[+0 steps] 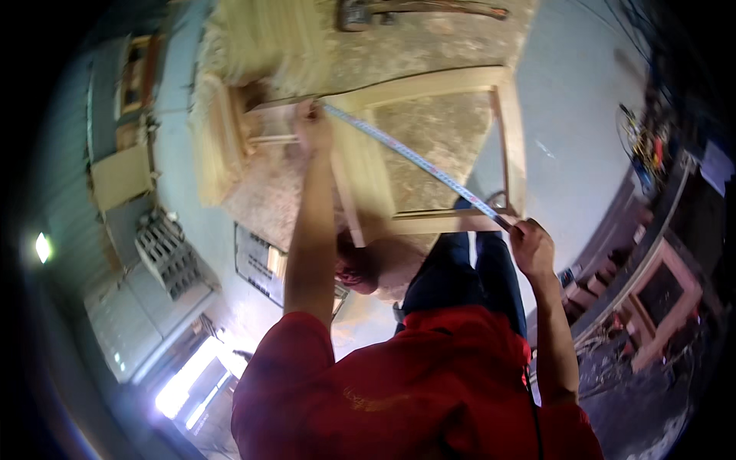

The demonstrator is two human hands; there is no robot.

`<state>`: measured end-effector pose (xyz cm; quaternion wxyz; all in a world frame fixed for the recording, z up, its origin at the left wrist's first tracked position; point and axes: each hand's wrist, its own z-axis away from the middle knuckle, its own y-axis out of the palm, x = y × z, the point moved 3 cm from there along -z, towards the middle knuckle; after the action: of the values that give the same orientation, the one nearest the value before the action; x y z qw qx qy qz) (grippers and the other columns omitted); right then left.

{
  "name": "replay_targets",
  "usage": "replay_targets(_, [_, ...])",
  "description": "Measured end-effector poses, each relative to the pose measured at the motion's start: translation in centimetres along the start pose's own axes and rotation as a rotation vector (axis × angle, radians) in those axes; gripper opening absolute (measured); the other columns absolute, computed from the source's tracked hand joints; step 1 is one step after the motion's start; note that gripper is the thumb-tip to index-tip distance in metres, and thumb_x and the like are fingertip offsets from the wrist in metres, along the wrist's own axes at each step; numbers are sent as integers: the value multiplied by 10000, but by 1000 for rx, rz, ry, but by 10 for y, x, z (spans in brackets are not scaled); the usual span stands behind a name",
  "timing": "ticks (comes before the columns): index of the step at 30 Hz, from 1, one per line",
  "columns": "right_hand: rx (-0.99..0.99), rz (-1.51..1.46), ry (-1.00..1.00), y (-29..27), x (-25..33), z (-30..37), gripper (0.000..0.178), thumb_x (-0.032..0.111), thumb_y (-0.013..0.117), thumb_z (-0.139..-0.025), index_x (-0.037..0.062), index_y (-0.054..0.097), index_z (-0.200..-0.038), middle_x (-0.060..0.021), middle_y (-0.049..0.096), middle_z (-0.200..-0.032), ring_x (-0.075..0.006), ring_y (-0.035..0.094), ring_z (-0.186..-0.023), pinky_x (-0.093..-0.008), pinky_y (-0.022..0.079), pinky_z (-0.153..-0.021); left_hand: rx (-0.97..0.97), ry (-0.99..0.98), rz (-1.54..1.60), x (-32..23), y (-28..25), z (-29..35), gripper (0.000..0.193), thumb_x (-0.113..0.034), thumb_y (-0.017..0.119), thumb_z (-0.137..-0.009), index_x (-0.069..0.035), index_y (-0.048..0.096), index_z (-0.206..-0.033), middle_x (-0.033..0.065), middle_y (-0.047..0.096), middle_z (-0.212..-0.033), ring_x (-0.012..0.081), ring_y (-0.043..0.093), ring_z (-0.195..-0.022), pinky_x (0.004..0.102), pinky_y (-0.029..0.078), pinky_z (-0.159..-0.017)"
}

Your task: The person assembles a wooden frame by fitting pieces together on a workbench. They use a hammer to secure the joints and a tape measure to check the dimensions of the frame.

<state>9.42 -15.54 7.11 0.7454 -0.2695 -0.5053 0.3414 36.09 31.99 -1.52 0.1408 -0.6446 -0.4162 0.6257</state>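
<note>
A pale wooden frame (439,87) lies on the worktable, its right part reaching past the table edge. Diagonally across it runs the stretched blade of a tape measure (418,159). My left hand (313,126), a little blurred, closes on the blade's far left end, beside a wooden piece. At the near right corner of the frame, my right hand (532,247) grips the blade's other end with bent fingers. I cannot make out the tape's case in either hand.
A hammer (354,15) lies at the far edge of the worktable (491,42). Pale wood strips (264,46) are stacked at the far left. Another wooden frame (665,287) stands low at the right, near cluttered tools and cables (650,146). Grey hollow blocks (170,253) sit at the left.
</note>
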Motion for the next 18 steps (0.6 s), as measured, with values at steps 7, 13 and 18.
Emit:
replay_targets(7, [1, 21, 13, -3, 3, -3, 113, 184, 653, -867, 78, 687, -846, -156, 659, -744, -365, 654, -680, -469, 528, -634, -59, 6, -81, -3, 5, -12, 166, -173, 631, -923, -7, 620, -932, 128, 633, -888, 268, 573, -766, 393, 480, -734])
replay_targets(13, [-38, -58, 21, -9, -5, 9, 151, 196, 650, -888, 67, 695, -951, -159, 650, -804, -365, 650, -719, -456, 523, -653, -164, -148, -161, -9, 13, -11, 407, -346, 590, -916, 12, 614, -1107, 220, 662, -1127, 387, 639, -1032, 469, 489, -871])
replay_targets(18, [-100, -136, 31, -10, -45, 41, 144, 176, 656, -880, 38, 696, -876, -162, 642, -795, -359, 643, -709, -424, 521, -651, -182, -195, -236, -15, 11, -11, 406, -379, 628, -926, 0, 675, -1063, 187, 720, -1022, 343, 692, -895, 455, 536, -784])
